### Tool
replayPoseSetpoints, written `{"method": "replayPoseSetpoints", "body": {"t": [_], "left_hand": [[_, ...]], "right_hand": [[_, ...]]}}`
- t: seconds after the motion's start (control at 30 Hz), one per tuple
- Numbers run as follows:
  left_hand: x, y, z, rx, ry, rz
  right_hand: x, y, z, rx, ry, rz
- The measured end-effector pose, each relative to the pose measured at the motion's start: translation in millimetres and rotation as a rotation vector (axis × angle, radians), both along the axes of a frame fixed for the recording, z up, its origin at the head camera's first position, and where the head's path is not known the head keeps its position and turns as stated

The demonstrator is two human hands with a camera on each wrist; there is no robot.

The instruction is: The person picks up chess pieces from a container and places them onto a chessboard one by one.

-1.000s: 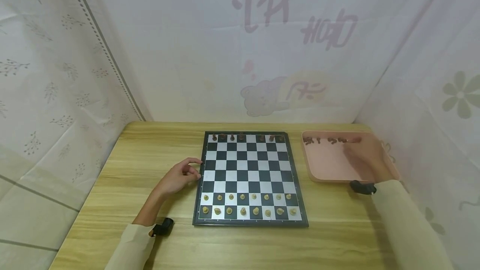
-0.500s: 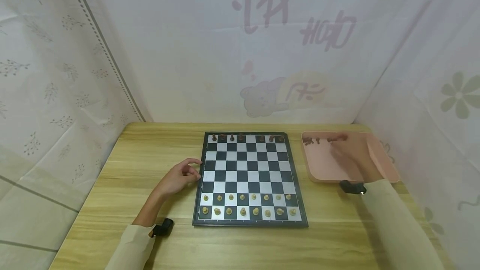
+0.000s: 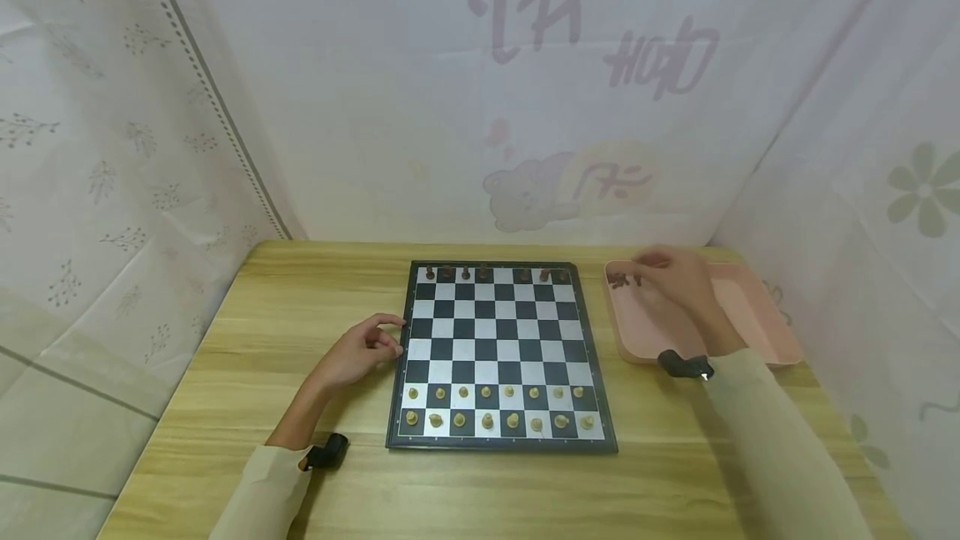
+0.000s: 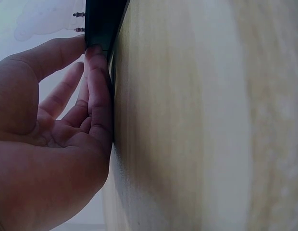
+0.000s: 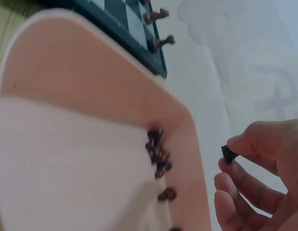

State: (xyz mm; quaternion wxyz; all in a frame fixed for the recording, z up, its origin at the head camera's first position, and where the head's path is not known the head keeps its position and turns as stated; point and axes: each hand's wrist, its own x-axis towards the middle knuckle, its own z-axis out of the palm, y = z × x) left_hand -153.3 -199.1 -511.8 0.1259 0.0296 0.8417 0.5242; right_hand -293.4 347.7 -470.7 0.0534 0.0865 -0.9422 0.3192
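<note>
My left hand [image 3: 357, 357] lies beside the chessboard [image 3: 484, 328], thumb and fingers touching its left edge. The left wrist view shows those fingertips [image 4: 95, 52] right at the board's dark side. Over the far left part of the pink tray [image 3: 636, 347], my right hand [image 3: 678, 280] pinches a dark chess piece [image 5: 229, 155] between thumb and fingers. Its black base shows in the right wrist view; the rest is hidden by the fingers. Several brown chess pieces [image 5: 156, 149] lie along the tray's far side.
Several brown pieces [image 3: 466, 273] stand along the board's far row, with a gap between two groups. Pale pieces [image 3: 487, 421] fill the two near rows. A wooden table [image 3: 285, 323] carries board and tray. Hanging cloth [image 3: 375, 107] borders the back and sides.
My right hand has moved left across the tray, from its right half to its far left part, and rises near the far rim. My left hand and the board stay put.
</note>
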Motion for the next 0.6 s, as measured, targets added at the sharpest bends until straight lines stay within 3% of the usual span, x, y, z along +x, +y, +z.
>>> {"method": "replayPoseSetpoints", "body": {"t": [0.2,0.43,0.6], "left_hand": [[0.1,0,0.1,0.003,0.014,-0.002],[-0.7,-1,-2.0,-0.009,0.006,0.006],[0.4,-1,-0.4,0.008,0.010,-0.001]], "right_hand": [[-0.7,-24,7.8,-0.064,-0.071,-0.035],[-6.7,-51,7.6,-0.116,-0.063,-0.035],[-8.4,-69,8.8,-0.145,-0.049,0.012]]}}
